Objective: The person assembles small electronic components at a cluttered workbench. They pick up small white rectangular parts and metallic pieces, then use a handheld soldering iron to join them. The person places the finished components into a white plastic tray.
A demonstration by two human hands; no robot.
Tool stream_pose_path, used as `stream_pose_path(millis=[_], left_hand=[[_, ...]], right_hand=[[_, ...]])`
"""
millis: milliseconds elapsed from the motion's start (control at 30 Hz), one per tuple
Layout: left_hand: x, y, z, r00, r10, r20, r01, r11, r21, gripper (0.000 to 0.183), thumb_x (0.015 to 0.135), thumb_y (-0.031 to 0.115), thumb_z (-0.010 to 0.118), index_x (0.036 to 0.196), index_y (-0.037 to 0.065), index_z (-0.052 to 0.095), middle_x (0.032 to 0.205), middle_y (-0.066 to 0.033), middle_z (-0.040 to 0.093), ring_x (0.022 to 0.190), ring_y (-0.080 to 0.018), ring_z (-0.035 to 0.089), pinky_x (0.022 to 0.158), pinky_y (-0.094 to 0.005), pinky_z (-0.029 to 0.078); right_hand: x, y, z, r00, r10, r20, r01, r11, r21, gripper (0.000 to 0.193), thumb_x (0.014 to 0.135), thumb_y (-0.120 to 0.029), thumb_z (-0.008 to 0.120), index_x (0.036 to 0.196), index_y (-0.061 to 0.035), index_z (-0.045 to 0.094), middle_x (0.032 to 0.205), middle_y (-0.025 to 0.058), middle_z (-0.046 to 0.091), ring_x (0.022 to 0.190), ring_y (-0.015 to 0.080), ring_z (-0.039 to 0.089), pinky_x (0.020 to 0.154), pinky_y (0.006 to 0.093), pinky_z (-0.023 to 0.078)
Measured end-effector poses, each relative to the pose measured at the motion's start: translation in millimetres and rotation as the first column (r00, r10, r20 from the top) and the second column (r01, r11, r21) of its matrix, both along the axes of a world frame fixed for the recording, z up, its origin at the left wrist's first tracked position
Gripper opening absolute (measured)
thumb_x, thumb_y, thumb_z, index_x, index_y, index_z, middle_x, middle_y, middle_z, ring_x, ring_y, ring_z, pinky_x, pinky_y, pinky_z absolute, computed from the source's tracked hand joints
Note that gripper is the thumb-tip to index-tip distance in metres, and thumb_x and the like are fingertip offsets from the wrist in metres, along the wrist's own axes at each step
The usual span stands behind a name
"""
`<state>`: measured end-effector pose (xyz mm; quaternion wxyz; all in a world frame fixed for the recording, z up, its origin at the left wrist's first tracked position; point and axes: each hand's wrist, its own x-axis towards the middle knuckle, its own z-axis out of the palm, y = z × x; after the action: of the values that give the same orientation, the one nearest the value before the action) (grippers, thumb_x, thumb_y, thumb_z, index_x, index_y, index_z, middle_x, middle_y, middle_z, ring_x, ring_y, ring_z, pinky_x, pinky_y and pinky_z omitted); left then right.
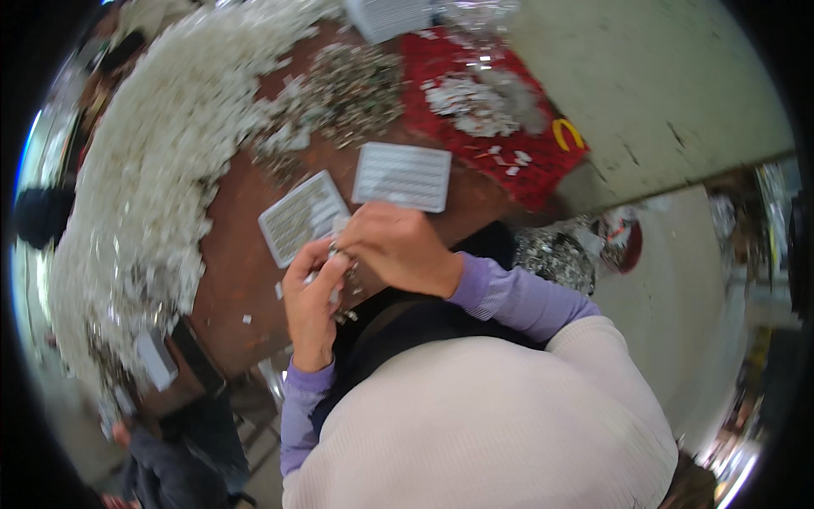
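Note:
My left hand (310,299) is closed in a pinch, with a small shiny metal piece (331,248) at its fingertips. A few more small metal and white bits show by its palm. My right hand (398,248) meets it there, thumb and fingers pressed together on the same spot; its fingers partly hide what lies between them. Just beyond my hands lies a white plastic tray (287,222) with rows of small slots, set at a slant. A second white slotted tray (402,176) rests to its right, close beyond my right hand.
Clear plastic pieces form a wide heap (140,161) along the left. At the far side lie a pile of small metallic parts (360,89) and a red cloth (428,64) bearing white pieces. A dark red bucket (632,250) stands at right. Another person's dark sleeve (174,467) shows lower left.

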<state>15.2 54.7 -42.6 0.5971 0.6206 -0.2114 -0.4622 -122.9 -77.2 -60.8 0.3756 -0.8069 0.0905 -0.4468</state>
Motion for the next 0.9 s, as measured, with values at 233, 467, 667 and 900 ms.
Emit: stream_pose_path(millis=[233,467,667,900], left_hand=[[-14,-4,-6,0.996,-0.086,-0.021,0.084,0.993,-0.083,0.018,0.105,0.015,0.068,0.118,0.003,0.071,0.095,-0.0019,0.074,0.068,0.0011,0.052,0.048,-0.0150,0.028],[-20,-4,-7,0.978,-0.200,0.059,0.202,0.979,-0.029,0.022,0.110,0.019,0.064,0.122,0.002,0.070,0.092,-0.0036,0.074,0.064,-0.0007,0.053,0.045,-0.0153,0.030],[-18,5,-11,0.981,-0.182,-0.063,0.170,0.972,-0.164,0.027,0.110,0.022,0.065,0.128,0.001,0.067,0.092,-0.0027,0.072,0.064,-0.0012,0.053,0.043,-0.0159,0.031],[-25,4,-8,0.999,-0.025,0.026,0.029,0.988,-0.150,0.019,0.110,0.020,0.064,0.125,0.009,0.066,0.083,0.0058,0.059,0.064,0.0012,0.049,0.043,-0.0161,0.029]], right_hand=[[-28,8,4,0.972,-0.230,0.041,0.214,0.948,0.234,0.018,0.092,-0.002,0.075,0.110,-0.0037,0.074,0.098,0.0126,0.068,0.088,0.0327,0.070,0.078,0.0400,0.057],[-38,9,3,0.977,-0.209,-0.050,0.207,0.977,-0.045,0.015,0.086,-0.008,0.074,0.096,-0.0051,0.062,0.091,0.0132,0.062,0.092,0.0348,0.064,0.086,0.0458,0.050],[-36,13,4,0.958,-0.287,-0.001,0.278,0.932,-0.232,0.019,0.085,-0.009,0.075,0.098,-0.0056,0.061,0.097,0.0111,0.062,0.097,0.0331,0.064,0.089,0.0455,0.049],[-33,18,6,0.986,-0.154,0.063,0.162,0.976,-0.147,0.021,0.083,-0.012,0.077,0.095,-0.0037,0.062,0.099,0.0135,0.062,0.100,0.0359,0.062,0.087,0.0476,0.050]])
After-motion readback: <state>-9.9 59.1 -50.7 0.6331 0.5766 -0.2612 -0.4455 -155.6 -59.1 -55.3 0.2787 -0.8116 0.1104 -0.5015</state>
